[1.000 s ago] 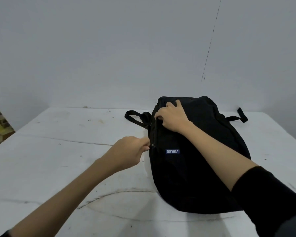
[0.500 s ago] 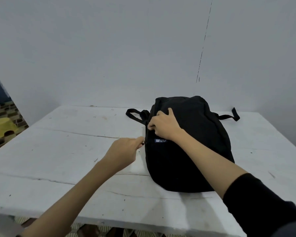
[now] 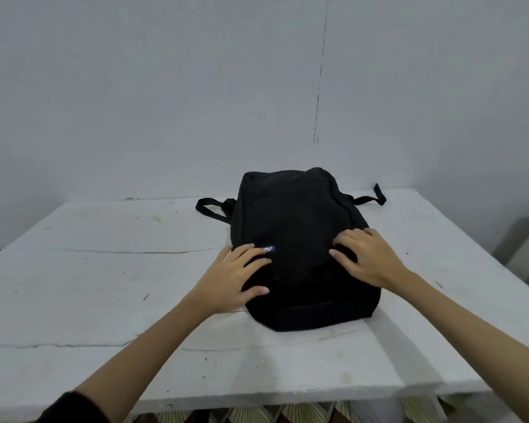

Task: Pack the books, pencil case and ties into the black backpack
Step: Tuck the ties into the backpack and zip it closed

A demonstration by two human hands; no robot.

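Head view is showing the black backpack [image 3: 300, 239] lying toward the far right of the desk [image 3: 104, 270]. Both hands, left [image 3: 235, 276] and right [image 3: 367, 257], are resting spread and flat on it, gripping nothing. Books, pencil case and ties are not showing. Pressing evenly should be settling the load without shifting the bag.

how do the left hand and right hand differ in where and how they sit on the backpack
The left hand lies on the near left side of the black backpack, beside its blue label; the right hand lies on the right side, a little farther back. The left hand's fingers lie flatter; the right hand's look slightly more arched. Both are spread on the fabric, gripping nothing.
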